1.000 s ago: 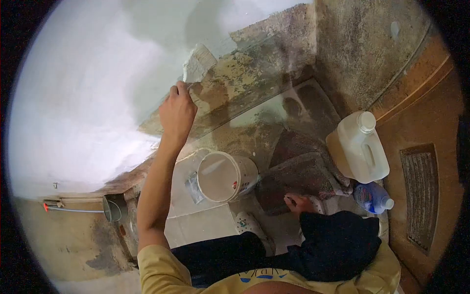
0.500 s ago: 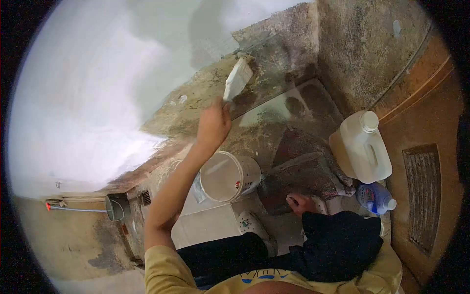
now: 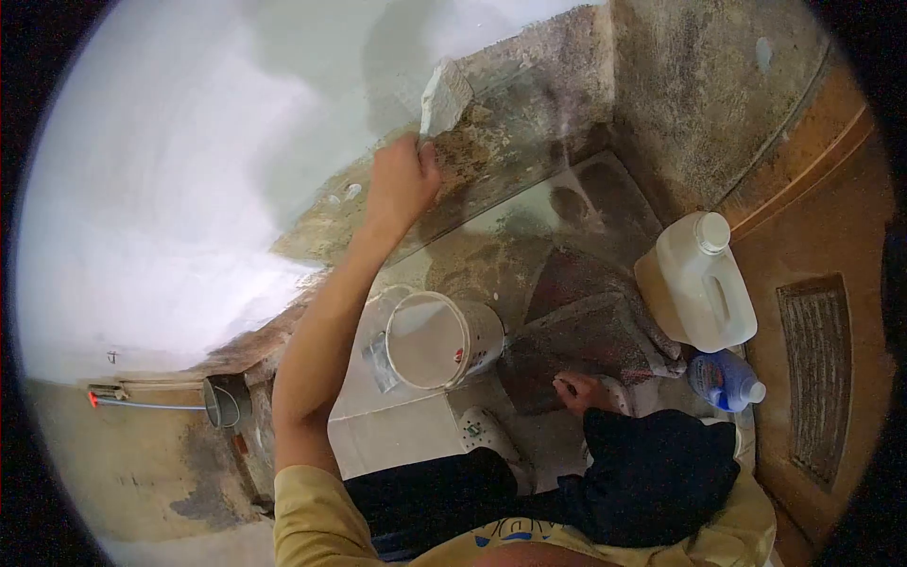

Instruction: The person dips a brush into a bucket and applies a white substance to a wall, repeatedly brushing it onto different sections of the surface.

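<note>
My left hand (image 3: pixel 402 180) is closed round the handle of a wide paintbrush (image 3: pixel 445 97), its bristles coated white. The brush is up against the wall, where pale paint (image 3: pixel 331 123) borders a stained, bare strip (image 3: pixel 515 104). Below that arm stands a white bucket (image 3: pixel 482 335) with pale liquid inside. Low on the right, beside my bent knee (image 3: pixel 661 472), my right hand (image 3: pixel 581 390) has its fingers curled in; nothing shows in them.
A translucent jug (image 3: pixel 694 283) and a blue bottle (image 3: pixel 723 380) stand at the right, near a brown door (image 3: pixel 841 246). Dark cloth (image 3: pixel 576 340) lies on the floor by my shoe (image 3: pixel 487 433). A dark bucket (image 3: pixel 227 402) is at the far left.
My left hand has moved the paintbrush up the wall and slightly left, toward the painted area. My right hand, the bucket and the bottles stay in place.
</note>
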Demonstrator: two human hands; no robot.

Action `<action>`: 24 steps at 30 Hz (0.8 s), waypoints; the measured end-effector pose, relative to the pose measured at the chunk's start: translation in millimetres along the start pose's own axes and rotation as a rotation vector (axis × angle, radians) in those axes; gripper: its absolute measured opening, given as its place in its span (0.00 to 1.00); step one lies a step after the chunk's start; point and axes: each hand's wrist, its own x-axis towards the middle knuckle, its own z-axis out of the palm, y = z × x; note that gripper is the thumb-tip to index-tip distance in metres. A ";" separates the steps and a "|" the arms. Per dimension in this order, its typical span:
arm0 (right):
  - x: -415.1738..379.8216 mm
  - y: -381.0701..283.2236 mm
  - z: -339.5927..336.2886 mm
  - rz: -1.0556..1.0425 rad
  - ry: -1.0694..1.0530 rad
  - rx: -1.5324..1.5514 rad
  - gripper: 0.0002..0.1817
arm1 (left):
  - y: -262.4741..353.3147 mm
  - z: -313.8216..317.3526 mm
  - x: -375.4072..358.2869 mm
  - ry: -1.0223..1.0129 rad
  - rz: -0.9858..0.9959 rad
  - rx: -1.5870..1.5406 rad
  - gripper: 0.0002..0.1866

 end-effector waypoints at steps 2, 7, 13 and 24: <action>-1.7 2.0 1.9 0.010 0.009 0.001 0.16 | -3.4 -4.9 -0.5 -0.014 -0.033 -0.002 0.11; -1.2 1.7 2.5 0.008 0.018 -0.033 0.17 | -3.3 -22.8 -4.5 -0.063 -0.111 -0.021 0.10; -2.9 11.3 8.6 -0.097 0.091 -0.044 0.18 | -20.8 -44.8 -17.9 -0.019 -0.122 -0.051 0.10; -1.9 8.1 9.3 -0.037 0.067 -0.128 0.20 | -59.9 -91.3 -60.1 -0.084 -0.239 0.093 0.11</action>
